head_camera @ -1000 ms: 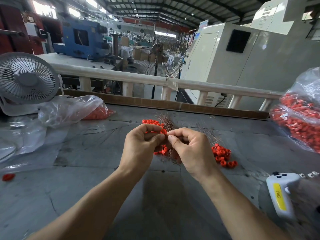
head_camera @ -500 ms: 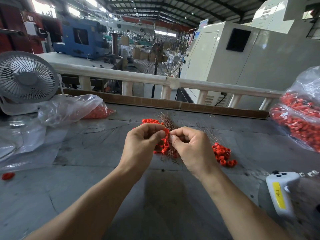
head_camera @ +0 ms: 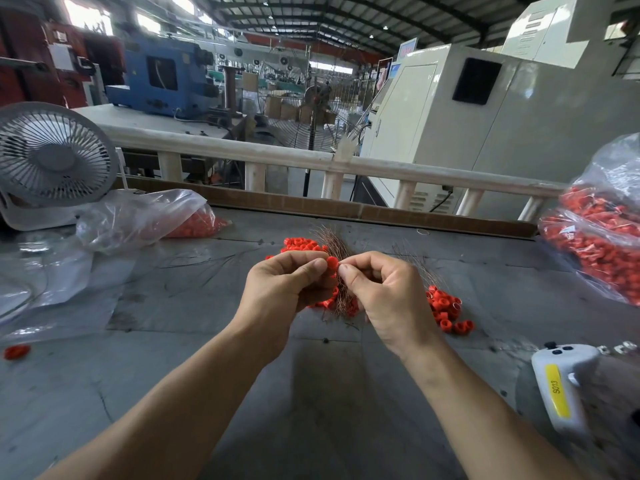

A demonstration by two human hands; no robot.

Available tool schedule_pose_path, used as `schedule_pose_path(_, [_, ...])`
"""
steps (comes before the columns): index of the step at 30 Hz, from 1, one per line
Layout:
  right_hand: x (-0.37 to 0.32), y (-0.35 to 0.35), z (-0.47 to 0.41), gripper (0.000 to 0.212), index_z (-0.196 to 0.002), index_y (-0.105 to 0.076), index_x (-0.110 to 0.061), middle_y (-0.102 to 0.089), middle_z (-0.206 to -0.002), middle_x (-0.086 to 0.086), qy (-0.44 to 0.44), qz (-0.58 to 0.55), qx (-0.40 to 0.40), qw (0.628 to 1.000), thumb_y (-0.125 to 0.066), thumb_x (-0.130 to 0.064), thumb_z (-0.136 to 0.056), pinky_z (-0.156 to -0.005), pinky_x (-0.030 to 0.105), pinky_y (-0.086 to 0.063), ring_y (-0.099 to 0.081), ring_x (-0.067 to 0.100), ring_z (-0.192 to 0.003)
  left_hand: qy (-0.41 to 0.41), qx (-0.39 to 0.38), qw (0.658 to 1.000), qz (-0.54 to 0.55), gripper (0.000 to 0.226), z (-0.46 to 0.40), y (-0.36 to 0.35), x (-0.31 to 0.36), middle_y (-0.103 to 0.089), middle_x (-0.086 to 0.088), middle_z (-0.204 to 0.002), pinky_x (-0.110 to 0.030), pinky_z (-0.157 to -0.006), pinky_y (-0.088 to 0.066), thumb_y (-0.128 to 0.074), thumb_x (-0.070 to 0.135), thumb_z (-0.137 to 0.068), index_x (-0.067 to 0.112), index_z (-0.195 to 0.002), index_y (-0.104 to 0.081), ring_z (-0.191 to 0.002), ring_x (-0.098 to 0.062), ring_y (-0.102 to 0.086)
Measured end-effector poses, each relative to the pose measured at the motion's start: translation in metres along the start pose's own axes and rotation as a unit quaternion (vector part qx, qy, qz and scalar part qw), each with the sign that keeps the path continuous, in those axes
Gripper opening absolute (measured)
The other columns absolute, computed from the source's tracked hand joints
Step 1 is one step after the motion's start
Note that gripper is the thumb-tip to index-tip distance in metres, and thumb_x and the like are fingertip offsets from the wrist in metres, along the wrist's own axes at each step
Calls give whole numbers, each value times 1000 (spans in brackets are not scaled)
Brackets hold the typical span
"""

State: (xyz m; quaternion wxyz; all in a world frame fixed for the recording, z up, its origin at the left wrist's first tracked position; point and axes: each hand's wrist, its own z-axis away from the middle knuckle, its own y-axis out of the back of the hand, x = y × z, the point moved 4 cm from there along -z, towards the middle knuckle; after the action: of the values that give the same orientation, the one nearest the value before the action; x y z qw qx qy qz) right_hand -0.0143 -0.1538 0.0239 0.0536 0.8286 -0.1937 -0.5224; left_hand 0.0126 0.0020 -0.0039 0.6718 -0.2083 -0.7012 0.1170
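Just above the surface (head_camera: 311,393), the left hand (head_camera: 284,289) had a narrow grip on a red ring (head_camera: 332,262); the right hand (head_camera: 384,296) pinched a copper wire (head_camera: 341,289) against it. Threading seemed in hand; the next move needed careful aiming.

The left forearm (head_camera: 194,386) and right forearm (head_camera: 460,386) are bare up to the near frame edge. The left hand (head_camera: 280,285) and right hand (head_camera: 384,296) are ungloved, with thumbnails (head_camera: 343,270) trimmed short.

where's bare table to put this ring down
Bare table lies nearest you, between the lone red ring and the white controller. Crowded: ring piles and copper wires around the left hand and right hand; clear bag left, full bag right.
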Motion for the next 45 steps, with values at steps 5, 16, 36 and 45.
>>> schedule_pose_path(5, [2, 1, -2, 14, -83, -77, -21, -65, -58, -17, 0, -15, 3, 1000, -73, -14, -94, -53, 8, -41, -56, -2, -52, 8, -12, 1000, 23, 10, -2, 0, -2, -76, -15, -83, -31, -72, -63, -69, 3, -88, 2, -96, -76, -75, -22, -74])
schedule_pose_path(16, [6, 1, -2, 15, -82, -76, -22, -60, -55, -13, -21, -36, -11, 999, -71, -18, -96, -48, 14, -40, -51, 2, -50, 15, -19, 1000, 10, 18, -4, 2, -4, -77, -16, -91, -31, -73, -62, -67, 2, -92, 5, -106, -77, -79, -22, -74])
schedule_pose_path(36, [12, -10, 0, 15, -118, -64, -16, -77, -86, 13, -121, -110, -96, 982, -56, -12, -105, -45, 31, -49, -72, 36, -65, 17, -45, 999, 12, 19, -2, -1, -1, -76, -18, -100, -31, -66, -60, -63, 4, -95, -2, -111, -71, -74, -20, -70])
schedule_pose_path(45, [16, -1, -3, 10, -102, -73, -19, -79, -81, 3, -105, -17, -92, 990, -63, -15, -102, -49, 27, -51, -73, 18, -67, 42, -36, 998, 33, 12, 1, -3, 2, -72, -22, -92, -34, -75, -63, -62, 2, -96, -2, -105, -67, -74, -24, -71])
